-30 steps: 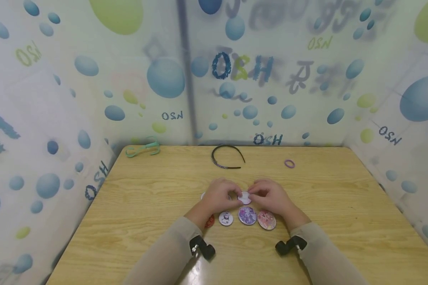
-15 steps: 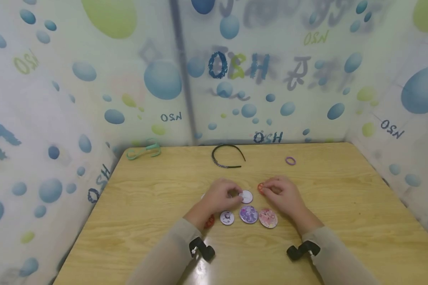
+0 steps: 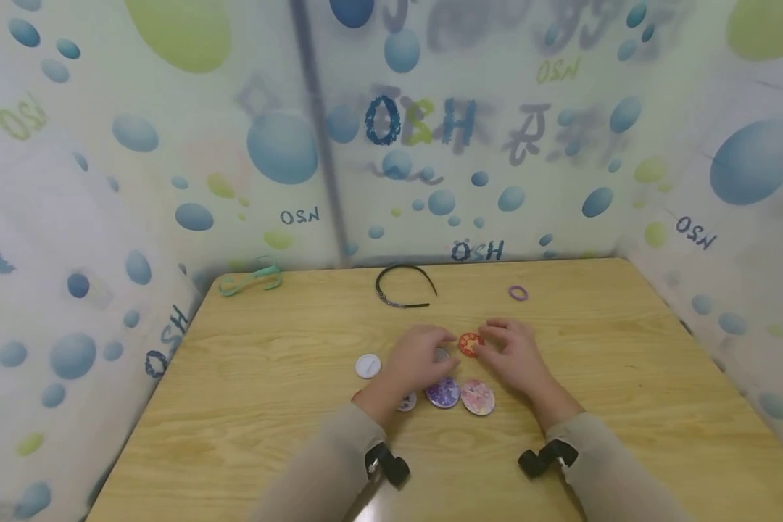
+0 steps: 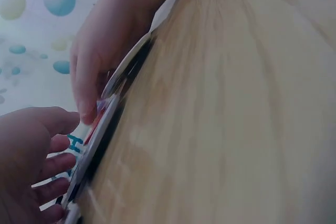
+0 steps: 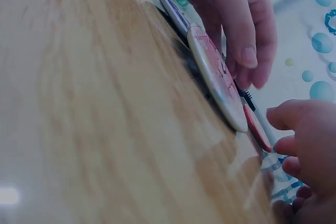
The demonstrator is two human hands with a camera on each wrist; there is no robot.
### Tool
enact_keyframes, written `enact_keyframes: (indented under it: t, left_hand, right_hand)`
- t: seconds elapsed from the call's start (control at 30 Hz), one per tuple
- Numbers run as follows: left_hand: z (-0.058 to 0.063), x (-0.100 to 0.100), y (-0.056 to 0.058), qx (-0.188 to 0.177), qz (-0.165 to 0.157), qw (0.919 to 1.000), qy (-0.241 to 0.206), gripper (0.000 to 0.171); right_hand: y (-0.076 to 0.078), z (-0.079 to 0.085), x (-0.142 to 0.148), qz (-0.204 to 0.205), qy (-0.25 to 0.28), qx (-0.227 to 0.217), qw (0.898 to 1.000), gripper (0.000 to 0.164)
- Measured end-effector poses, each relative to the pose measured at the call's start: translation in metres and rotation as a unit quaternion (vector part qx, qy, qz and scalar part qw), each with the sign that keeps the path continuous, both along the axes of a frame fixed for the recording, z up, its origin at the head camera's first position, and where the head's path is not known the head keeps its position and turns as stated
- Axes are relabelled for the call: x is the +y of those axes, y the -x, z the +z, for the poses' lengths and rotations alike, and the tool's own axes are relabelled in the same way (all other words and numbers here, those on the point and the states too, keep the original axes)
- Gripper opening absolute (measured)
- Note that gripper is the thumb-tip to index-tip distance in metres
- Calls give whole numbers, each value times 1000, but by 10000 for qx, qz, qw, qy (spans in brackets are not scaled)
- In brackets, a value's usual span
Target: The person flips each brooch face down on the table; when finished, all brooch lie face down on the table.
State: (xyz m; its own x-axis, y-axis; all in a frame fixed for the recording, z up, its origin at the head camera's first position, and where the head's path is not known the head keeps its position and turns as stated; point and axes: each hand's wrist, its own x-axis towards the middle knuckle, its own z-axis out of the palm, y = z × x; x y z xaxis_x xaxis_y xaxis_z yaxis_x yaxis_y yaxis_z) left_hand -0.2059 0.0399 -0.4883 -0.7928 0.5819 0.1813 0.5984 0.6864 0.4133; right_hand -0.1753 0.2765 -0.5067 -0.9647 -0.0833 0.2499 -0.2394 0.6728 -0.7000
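In the head view my right hand (image 3: 515,355) is beside a round red button badge (image 3: 470,345) that lies flat, thumb and fingertips at its right edge. My left hand (image 3: 420,359) arches over a pale badge (image 3: 441,354), mostly hidden, its loosely bent fingers reaching toward the red badge's left side. In front lie a purple badge (image 3: 444,394) and a pink badge (image 3: 478,397). The left forearm partly covers a white printed badge (image 3: 407,401) and another red one (image 3: 357,395). A badge with its white back and pin upward (image 3: 368,366) lies left of the hand.
Toward the back of the wooden table (image 3: 267,348) lie a mint-green clip-like object (image 3: 251,279), a black headband (image 3: 404,286) and a purple ring-shaped band (image 3: 518,293). Patterned walls (image 3: 431,145) with blue and green dots stand around the table.
My right hand moves from the pale badge, brings the red badge to the right behind it, and loosens its pinch. My left hand shifts right over the pale badge, uncovering the white-backed one.
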Motion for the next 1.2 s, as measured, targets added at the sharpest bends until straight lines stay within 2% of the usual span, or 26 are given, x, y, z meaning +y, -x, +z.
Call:
enact_keyframes:
  t: [0.17, 0.37, 0.6, 0.83, 0.97, 1.2]
  left_hand:
    - [-5, 16, -2, 75, 143, 9997, 185, 48]
    - [-6, 19, -5, 145, 342, 9991, 212, 44]
    - [-12, 19, -7, 343, 271, 9989, 185, 41]
    - [-14, 19, -7, 374, 250, 9987, 237, 41]
    - [-14, 18, -6, 295, 248, 9992, 127, 41]
    - [-14, 14, -6, 74, 298, 9984, -470, 39]
  right_hand:
    - [-1, 1, -3, 124, -321, -52, 9994, 40]
    - [1, 2, -3, 235, -433, -84, 9988, 42]
    - [0, 4, 1, 420, -527, -161, 9976, 43]
    - [-3, 2, 3, 463, -304, -123, 9984, 40]
    - [-4, 3, 2, 522, -241, -69, 9983, 46]
    - [-3, 6, 1, 523, -115, -187, 9984, 47]
